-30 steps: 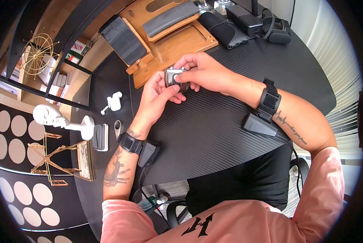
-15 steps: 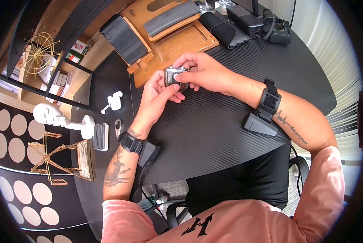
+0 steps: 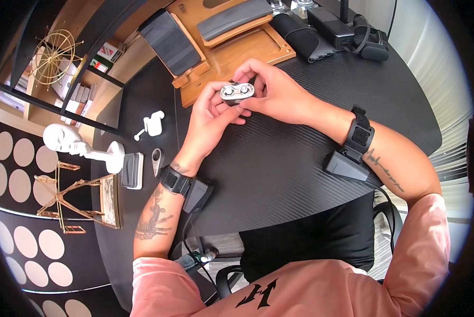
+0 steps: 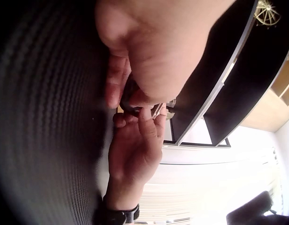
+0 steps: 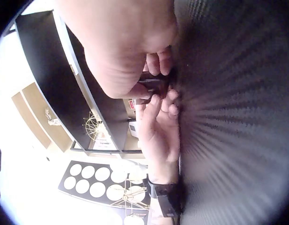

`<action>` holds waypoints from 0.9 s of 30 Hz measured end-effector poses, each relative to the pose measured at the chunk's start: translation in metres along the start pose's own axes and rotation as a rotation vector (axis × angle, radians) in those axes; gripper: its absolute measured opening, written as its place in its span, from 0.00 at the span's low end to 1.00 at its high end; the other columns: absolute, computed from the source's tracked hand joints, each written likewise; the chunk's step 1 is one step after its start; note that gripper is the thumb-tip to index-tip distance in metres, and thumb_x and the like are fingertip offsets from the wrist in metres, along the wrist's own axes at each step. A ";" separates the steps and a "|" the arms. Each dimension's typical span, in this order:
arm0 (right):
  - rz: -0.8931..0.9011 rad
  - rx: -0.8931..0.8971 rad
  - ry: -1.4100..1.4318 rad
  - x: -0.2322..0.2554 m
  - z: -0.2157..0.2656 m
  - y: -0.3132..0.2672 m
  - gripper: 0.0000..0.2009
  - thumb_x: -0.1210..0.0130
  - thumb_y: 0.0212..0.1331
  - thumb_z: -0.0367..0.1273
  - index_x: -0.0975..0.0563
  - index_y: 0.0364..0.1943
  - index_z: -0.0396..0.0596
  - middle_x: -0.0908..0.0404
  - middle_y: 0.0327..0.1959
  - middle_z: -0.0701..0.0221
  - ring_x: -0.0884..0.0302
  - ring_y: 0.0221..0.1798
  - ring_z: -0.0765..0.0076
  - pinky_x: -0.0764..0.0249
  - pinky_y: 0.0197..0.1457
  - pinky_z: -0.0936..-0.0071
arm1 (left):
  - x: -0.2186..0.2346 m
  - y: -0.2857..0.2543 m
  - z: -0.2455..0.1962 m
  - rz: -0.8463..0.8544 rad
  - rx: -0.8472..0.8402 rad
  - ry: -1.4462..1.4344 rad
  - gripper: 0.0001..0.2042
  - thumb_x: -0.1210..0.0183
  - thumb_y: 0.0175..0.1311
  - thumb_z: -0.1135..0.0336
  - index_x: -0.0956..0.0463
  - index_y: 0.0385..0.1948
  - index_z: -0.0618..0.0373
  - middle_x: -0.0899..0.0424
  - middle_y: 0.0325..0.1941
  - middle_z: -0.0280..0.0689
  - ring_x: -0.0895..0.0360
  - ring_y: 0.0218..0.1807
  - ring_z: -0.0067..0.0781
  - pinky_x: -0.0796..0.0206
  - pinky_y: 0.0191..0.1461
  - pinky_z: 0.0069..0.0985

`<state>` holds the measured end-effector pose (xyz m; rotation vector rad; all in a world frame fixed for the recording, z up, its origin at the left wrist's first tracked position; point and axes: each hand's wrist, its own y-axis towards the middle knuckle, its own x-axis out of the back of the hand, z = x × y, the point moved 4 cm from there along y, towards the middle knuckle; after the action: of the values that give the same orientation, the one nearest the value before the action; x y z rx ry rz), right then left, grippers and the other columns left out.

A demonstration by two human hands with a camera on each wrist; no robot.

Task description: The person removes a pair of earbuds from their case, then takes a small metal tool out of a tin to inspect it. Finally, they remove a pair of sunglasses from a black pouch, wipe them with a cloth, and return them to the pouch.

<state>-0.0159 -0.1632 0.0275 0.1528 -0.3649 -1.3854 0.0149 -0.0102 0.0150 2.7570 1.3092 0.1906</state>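
Observation:
A small dark object with a silver top (image 3: 237,91), which carries two round knob-like parts, is held between my hands near the front of the wooden stand. My left hand (image 3: 209,119) grips its left side, the thumb along the near face. From the right, my right hand (image 3: 276,95) pinches it with thumb and fingers. Both wrist views show the hands meeting around it; in the right wrist view only the dark side of the object (image 5: 156,84) shows between the fingers. What kind of object it is, I cannot tell.
Behind the hands stands a wooden stand (image 3: 271,45) with a dark tablet-like slab (image 3: 172,45). A black pouch (image 3: 300,39) and a black box (image 3: 329,27) lie to its right. On the left are a white open case (image 3: 153,124), a grey ring-ended item (image 3: 157,161) and a white head sculpture (image 3: 78,145).
The object has been tilted so that its silver top with the two round parts now faces the camera; before, its dark front showed. Both hands have shifted slightly right and up in view.

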 end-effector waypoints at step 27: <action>-0.074 0.193 -0.305 0.001 0.001 0.000 0.14 0.40 0.44 0.24 0.26 0.38 0.41 0.23 0.37 0.58 0.25 0.44 0.54 0.29 0.47 0.64 | 0.006 0.001 0.005 -0.033 0.039 -0.099 0.14 0.52 0.66 0.65 0.34 0.50 0.59 0.24 0.49 0.43 0.23 0.47 0.33 0.27 0.49 0.32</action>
<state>-0.0162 -0.1643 0.0289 0.1141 -0.7541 -1.4478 0.0207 -0.0063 0.0112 2.7354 1.3462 0.0260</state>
